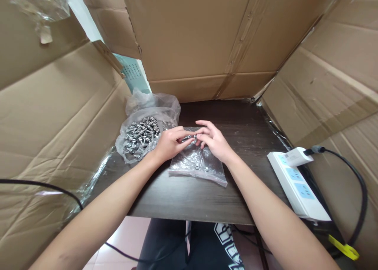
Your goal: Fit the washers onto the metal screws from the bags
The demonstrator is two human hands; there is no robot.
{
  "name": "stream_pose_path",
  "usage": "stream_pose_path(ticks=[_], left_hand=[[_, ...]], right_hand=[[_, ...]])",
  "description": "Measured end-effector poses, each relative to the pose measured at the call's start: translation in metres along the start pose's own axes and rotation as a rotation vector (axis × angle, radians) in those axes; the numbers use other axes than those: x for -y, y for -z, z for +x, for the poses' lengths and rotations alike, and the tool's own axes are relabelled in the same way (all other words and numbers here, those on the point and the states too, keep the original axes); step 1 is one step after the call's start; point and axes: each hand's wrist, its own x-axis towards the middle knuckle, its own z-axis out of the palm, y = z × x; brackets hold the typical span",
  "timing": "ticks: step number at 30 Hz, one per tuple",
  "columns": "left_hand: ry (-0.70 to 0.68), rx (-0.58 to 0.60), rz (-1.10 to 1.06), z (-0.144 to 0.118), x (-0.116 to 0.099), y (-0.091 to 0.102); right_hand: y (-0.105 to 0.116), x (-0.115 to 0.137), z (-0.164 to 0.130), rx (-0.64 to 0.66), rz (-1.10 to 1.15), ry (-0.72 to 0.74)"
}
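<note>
No readable text. Pale sheet (pixel 134 71) behind cardboard carries small print, possibly characters, too blurred. Garment print (pixel 228 242) partly cut off, illegible.

Evenly lit, soft and diffuse, seemingly from above and behind the camera; no hard shadows. Faint soft shading under both forearms on the dark desk (pixel 242 191). Small specular glints on the bag of screws (pixel 141 136) and wrinkled sheen on the flat plastic bag (pixel 197 163). Strong wide-angle bowing at the edges: cardboard walls (pixel 59 104) flare outward, forearms stretched. Centre fairly sharp; fine detail at the fingertips too small to resolve.
</note>
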Motion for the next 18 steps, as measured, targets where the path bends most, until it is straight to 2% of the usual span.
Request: stream_pose_path(ticks=[4,8,12,16,18], left_hand=[[0.000,0.002,-0.002,0.0002,-0.0009,0.0001],[-0.007,-0.014,-0.004,0.0004,-0.0008,0.0004],[-0.002,-0.015,-0.006,0.0008,-0.0009,0.0005],[-0.004,-0.016,-0.005,0.0010,-0.0015,0.0001],[-0.002,-0.012,-0.008,0.0010,-0.0021,0.0000]], right_hand=[[0.0013,0.0008,0.0004,-0.046,0.038,-0.021],[0.0016,0.0016,-0.0002,0.016,0.027,0.003],[0.0015,0.0009,-0.0001,-0.015,0.033,-0.059],[0.0015,0.0002,0.0003,-0.001,0.009,-0.003],[0.0016,-0.0001,0.0004,-0.033,-0.023,0.001]])
